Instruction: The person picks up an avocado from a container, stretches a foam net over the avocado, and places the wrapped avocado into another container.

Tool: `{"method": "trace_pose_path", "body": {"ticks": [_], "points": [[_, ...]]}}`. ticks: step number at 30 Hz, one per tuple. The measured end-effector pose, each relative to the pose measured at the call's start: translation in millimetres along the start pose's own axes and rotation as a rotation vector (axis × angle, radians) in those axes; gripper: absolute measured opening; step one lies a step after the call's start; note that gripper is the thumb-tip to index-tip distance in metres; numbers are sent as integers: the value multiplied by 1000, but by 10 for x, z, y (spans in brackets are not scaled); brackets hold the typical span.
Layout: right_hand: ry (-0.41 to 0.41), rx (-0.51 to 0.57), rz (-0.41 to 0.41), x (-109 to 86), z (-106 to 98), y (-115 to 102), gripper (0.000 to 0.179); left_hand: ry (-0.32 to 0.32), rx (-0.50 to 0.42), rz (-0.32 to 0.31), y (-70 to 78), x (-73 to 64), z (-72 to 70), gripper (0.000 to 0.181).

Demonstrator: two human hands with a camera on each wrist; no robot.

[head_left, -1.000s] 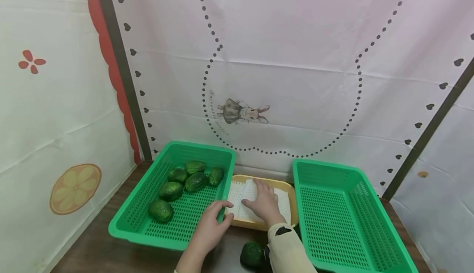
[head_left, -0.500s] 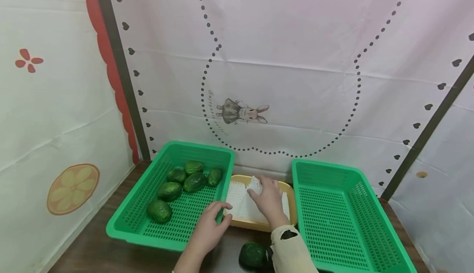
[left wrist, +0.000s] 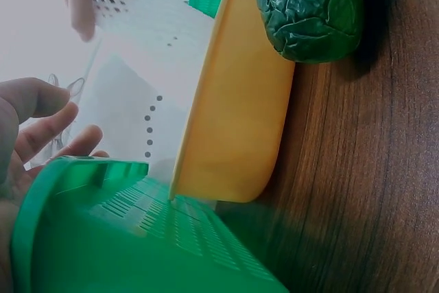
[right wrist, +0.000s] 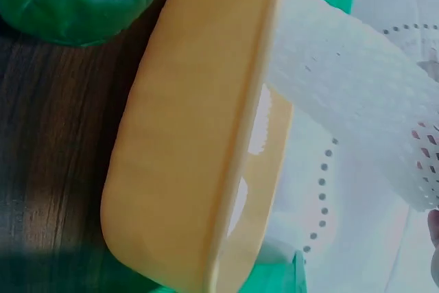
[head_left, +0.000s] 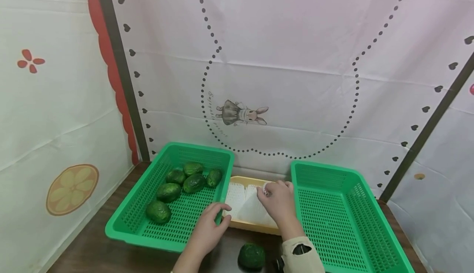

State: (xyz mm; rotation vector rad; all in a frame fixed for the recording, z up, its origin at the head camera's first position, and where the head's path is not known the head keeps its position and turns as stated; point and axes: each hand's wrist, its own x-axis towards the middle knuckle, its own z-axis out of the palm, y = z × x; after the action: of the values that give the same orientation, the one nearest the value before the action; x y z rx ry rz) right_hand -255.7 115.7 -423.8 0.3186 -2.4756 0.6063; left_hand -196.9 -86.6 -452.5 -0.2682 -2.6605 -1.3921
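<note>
The right hand [head_left: 279,201] pinches a white foam-mesh sleeve [right wrist: 350,73] above the yellow oblong plastic tray [right wrist: 185,135]; at the tray's eight o'clock, the left hand [head_left: 210,225] has fingers apart.

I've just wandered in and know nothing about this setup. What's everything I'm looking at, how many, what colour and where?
Wood-grain table: one, dark brown, underneath
Shallow plastic tray: one, yellow, between the baskets
Foam-like mesh sleeves: several, exact count unclear, white, in the tray
Left rectangular plastic basket: one, green, left of the tray
Wrinkled oval pieces: six, dark green, inside that basket
Right rectangular plastic basket: one, green, right of the tray
Lone wrinkled piece: one, dark green, on the table before the tray
Printed cloth: panel count unclear, white, behind and at both sides
Cuff: one, cream, right forearm
Left hand: one, bare, at the left basket's rim
Right hand: one, bare, above the tray, pinching a sleeve
</note>
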Motion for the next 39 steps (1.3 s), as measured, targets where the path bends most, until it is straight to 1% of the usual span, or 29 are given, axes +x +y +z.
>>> {"method": "trace_pose_path", "body": {"ticks": [4,8,10,14,16,18,19,20,22,24,27,31,34,36,37,39], "points": [[117,61,-16,-96,-77,23,47,-7,-7,5,12,-4,-6,13],[235,159,7,-227,-142,56,46,-5,8,0,15,-11,-3,13],[264,229,44,-292,-183,57,45,-3,15,-3,11,-19,-5,14],[241,413,198,-418,-273,13,36,-2,12,6,-7,-28,-13,13],[214,478,290,-477,-319,-20,28,5,-3,21,-15,-27,-13,13],[180,512,368,-528,-346,-40,21,13,-29,36,-18,-26,-7,13],[158,529,409,-551,-358,-51,21,19,-46,43,-16,-26,-3,13],[132,540,444,-577,-373,-65,22,26,-61,50,-12,-29,1,14],[60,541,497,-623,-411,-95,34,41,-92,61,3,-37,8,13],[-16,549,524,-668,-439,-118,46,53,-108,75,18,-55,14,13],[-113,570,507,-727,-464,-127,56,74,-103,103,37,-76,19,14],[-230,629,437,-791,-478,-102,61,98,-62,185,54,-96,31,18],[-315,668,395,-820,-489,-97,66,108,-18,289,66,-96,45,25],[-363,705,378,-825,-498,-100,69,109,32,365,68,-92,60,34],[-390,724,377,-825,-503,-102,70,110,72,403,70,-89,68,40],[-436,753,373,-819,-512,-106,72,102,167,459,69,-83,85,56]]}}
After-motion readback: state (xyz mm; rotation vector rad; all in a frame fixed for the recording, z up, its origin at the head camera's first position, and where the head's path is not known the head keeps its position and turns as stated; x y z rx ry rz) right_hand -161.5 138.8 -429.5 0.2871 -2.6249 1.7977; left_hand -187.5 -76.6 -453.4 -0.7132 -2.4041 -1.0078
